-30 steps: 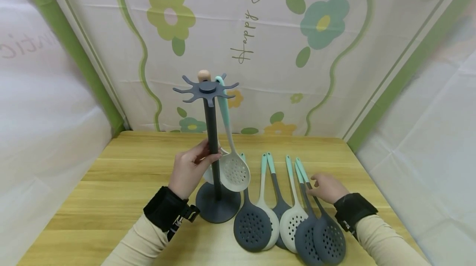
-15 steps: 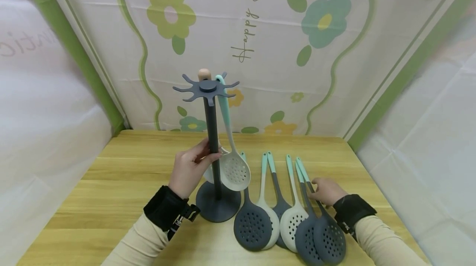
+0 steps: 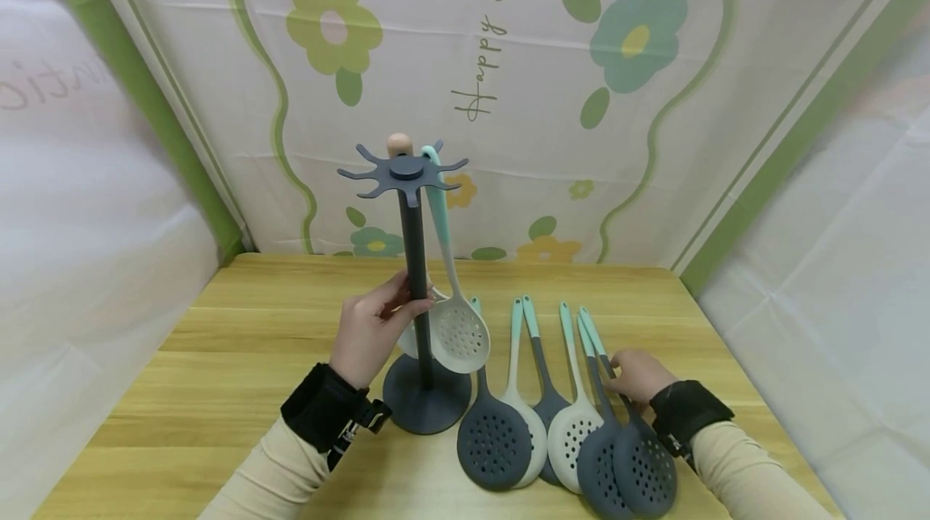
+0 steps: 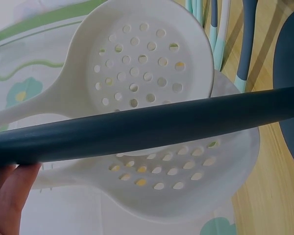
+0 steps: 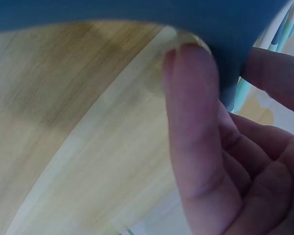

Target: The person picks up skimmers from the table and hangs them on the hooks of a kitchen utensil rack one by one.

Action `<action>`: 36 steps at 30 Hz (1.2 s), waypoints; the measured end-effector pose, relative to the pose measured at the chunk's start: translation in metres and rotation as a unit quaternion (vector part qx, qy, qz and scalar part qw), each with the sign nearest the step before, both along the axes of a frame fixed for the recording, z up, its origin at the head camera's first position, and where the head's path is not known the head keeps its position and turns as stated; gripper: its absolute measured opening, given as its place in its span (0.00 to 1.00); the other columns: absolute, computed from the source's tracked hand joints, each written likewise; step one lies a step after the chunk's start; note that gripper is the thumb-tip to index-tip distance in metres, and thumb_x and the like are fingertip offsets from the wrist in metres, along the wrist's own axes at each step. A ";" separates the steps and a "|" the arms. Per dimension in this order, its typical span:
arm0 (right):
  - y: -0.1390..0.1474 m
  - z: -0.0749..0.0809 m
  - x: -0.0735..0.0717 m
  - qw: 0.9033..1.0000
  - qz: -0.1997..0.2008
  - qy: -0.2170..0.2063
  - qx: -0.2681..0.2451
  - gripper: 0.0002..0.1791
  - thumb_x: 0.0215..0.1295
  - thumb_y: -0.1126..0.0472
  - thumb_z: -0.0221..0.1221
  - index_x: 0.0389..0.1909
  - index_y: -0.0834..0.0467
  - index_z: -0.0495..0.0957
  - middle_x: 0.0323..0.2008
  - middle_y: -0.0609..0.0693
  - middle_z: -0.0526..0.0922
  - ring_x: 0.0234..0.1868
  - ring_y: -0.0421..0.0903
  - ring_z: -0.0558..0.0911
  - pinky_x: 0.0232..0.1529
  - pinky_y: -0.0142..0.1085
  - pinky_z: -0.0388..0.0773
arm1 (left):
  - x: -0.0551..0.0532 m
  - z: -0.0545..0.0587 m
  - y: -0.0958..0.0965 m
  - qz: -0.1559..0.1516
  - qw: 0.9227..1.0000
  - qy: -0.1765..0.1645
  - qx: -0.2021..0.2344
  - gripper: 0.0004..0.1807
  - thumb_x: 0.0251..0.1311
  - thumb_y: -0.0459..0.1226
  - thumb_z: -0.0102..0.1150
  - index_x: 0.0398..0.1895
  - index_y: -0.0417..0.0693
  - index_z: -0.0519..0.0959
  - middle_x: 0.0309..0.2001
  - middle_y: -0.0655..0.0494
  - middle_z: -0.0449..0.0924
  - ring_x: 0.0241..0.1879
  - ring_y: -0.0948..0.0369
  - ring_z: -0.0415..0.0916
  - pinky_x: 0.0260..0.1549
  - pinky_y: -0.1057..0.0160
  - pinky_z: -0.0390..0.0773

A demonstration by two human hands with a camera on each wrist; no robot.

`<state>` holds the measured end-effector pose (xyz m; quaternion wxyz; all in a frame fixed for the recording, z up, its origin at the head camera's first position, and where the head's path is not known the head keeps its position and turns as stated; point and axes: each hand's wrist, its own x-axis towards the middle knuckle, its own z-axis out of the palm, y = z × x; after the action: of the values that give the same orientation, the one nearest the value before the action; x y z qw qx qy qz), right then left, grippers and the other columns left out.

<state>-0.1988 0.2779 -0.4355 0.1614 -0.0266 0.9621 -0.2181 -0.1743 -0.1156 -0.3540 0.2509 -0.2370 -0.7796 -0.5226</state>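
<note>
My left hand [image 3: 366, 334] grips the black pole of a utensil stand [image 3: 412, 245] around its middle, fingers behind and thumb in front. From the stand's hooked top hangs a white skimmer [image 3: 460, 336] with a mint handle. Partly hidden behind the pole is a second white perforated utensil [image 4: 186, 200], better seen in the left wrist view. My right hand [image 3: 643, 376] pinches the rightmost dark grey skimmer [image 3: 645, 467] by its shaft below the mint grip. That skimmer lies on the table, its head overlapping another dark skimmer [image 3: 599, 455].
Left of these lie more utensils with mint handles: a white skimmer [image 3: 570, 431], a dark grey utensil [image 3: 550, 407], another white one [image 3: 538, 427] and a dark skimmer [image 3: 494, 446]. The stand's round base [image 3: 426, 407] rests on the wooden table [image 3: 240, 342]. Patterned cloth [image 3: 523, 181] rises behind.
My right hand has shifted slightly and its fingers have closed further around the rightmost dark skimmer's shaft. The left hand and the stand have stayed in place.
</note>
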 end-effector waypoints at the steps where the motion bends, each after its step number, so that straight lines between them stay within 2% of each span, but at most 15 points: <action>1: 0.000 0.000 0.000 1.000 -0.001 0.000 -0.002 0.22 0.60 0.65 0.64 0.50 0.77 0.75 0.26 0.55 0.78 0.17 0.45 0.80 0.16 0.38 0.83 | 0.000 0.000 0.000 0.000 1.000 0.001 0.001 0.15 0.57 0.28 0.66 0.49 0.38 0.83 0.39 0.47 0.88 0.41 0.54 0.88 0.40 0.60 0.86; 17: -0.001 0.000 0.001 1.000 -0.011 -0.003 -0.006 0.18 0.60 0.68 0.63 0.48 0.75 0.75 0.25 0.55 0.79 0.16 0.46 0.82 0.16 0.38 0.83 | -0.001 -0.004 -0.001 -0.001 1.000 0.013 0.000 0.15 0.57 0.28 0.66 0.49 0.37 0.83 0.39 0.46 0.88 0.41 0.52 0.88 0.39 0.60 0.87; 27: -0.001 0.004 0.002 1.000 -0.002 0.006 -0.007 0.18 0.60 0.67 0.62 0.48 0.74 0.75 0.23 0.54 0.78 0.15 0.45 0.80 0.16 0.37 0.82 | -0.002 -0.005 0.000 -0.012 1.000 0.012 -0.003 0.15 0.58 0.28 0.65 0.49 0.38 0.82 0.41 0.45 0.87 0.45 0.53 0.87 0.41 0.60 0.86; 36: -0.005 0.007 0.002 1.000 0.000 0.016 -0.008 0.17 0.60 0.67 0.62 0.48 0.73 0.75 0.21 0.53 0.77 0.14 0.44 0.78 0.14 0.36 0.81 | -0.003 -0.009 0.000 -0.009 0.998 0.058 -0.037 0.14 0.59 0.26 0.63 0.49 0.36 0.79 0.42 0.44 0.86 0.43 0.52 0.87 0.42 0.59 0.87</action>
<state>-0.1970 0.2731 -0.4289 0.1454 -0.0310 0.9629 -0.2252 -0.1777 -0.1156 -0.3634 0.2822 -0.2833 -0.7804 -0.4806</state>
